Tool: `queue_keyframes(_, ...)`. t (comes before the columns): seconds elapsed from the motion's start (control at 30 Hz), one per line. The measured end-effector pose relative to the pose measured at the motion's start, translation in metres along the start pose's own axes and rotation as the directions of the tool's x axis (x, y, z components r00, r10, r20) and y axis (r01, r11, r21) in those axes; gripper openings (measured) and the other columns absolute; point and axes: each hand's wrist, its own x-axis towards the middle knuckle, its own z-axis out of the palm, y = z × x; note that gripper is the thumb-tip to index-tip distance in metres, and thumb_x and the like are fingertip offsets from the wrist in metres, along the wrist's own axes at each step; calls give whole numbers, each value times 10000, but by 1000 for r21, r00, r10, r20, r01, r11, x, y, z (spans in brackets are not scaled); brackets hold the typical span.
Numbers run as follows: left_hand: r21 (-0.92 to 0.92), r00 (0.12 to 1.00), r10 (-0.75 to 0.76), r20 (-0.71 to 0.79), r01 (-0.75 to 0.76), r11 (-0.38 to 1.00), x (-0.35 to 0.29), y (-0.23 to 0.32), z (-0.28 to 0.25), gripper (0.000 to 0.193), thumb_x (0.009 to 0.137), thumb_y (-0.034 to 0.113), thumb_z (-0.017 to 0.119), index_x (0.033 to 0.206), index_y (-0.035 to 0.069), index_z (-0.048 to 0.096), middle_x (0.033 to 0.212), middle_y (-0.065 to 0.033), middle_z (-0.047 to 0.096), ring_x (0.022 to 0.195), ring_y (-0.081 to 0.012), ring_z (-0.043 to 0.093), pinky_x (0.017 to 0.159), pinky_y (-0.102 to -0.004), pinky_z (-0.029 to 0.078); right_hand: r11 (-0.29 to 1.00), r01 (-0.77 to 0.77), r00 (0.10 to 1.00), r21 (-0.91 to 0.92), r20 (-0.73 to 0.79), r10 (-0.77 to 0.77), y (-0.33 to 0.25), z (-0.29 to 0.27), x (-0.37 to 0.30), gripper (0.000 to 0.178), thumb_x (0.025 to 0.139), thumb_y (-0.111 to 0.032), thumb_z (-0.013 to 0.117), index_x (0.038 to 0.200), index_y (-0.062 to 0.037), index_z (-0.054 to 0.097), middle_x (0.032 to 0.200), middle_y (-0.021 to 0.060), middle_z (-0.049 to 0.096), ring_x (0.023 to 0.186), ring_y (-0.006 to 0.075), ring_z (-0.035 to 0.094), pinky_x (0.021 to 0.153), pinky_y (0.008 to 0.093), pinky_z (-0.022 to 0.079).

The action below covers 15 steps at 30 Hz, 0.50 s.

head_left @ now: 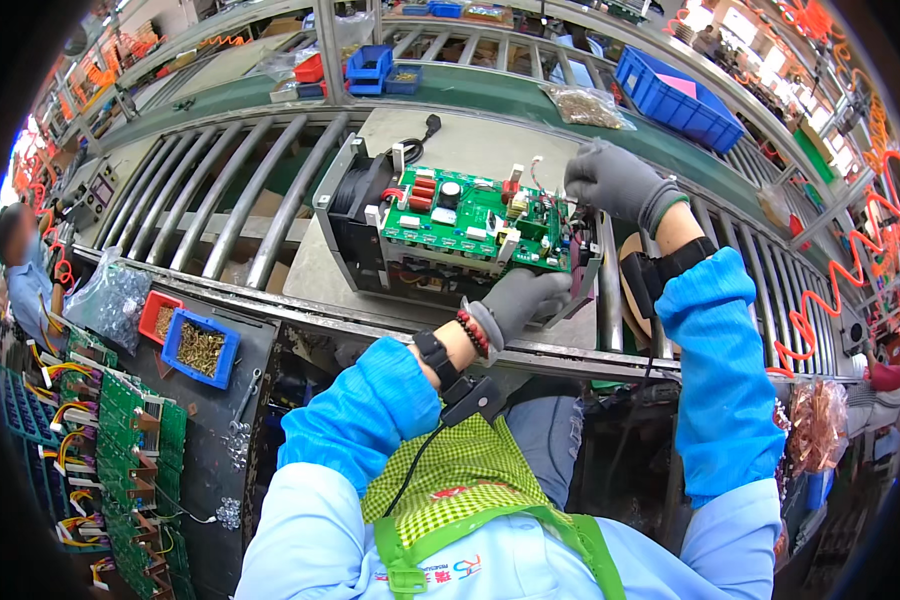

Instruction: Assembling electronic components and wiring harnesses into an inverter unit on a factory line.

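An open electronic unit (355, 225) with a black fan end lies on a pale board (300, 275) on the roller conveyor. A green circuit board (470, 232) tops it, carrying red-brown parts, white posts and a round capacitor. My left hand (525, 298), in a grey glove, is at the unit's near right side, its fingers bent together against the edge; their tips are partly hidden. Above the far right corner is my right hand (615, 182), also gloved, its fingers curled in beside a thin wire (537, 172). What lies between those fingers is hidden. A black power cable (420, 140) rests behind the unit.
Metal rollers (270, 190) run to both sides. At the left, a blue bin (198, 347) of brass-coloured screws sits by a red bin (158, 315), a wrench (248, 393) and several circuit boards (140, 450). Beyond the conveyor is a large blue crate (675, 100). An orange coiled hose (830, 290) hangs right.
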Motion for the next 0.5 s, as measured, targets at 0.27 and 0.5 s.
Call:
queue_keyframes(0.27,-171,988,-87,-124,65,983,10,9,5,189,902,210,637,985,44,672,956,-3,649,837,-68,601,760,-204,496,977,-204,971,54,135,196,-1,10,2,230,798,-249,602,887,-55,688,863,163,669,864,349,631,797,427,500)
queue_keyframes(0.5,-292,994,35,-106,-64,954,21,-6,-4,161,913,179,638,976,34,667,905,-1,635,799,-72,595,729,-203,488,981,-29,998,-192,48,39,-6,24,5,129,732,-204,630,749,-78,653,841,106,618,912,305,556,838,410,459)
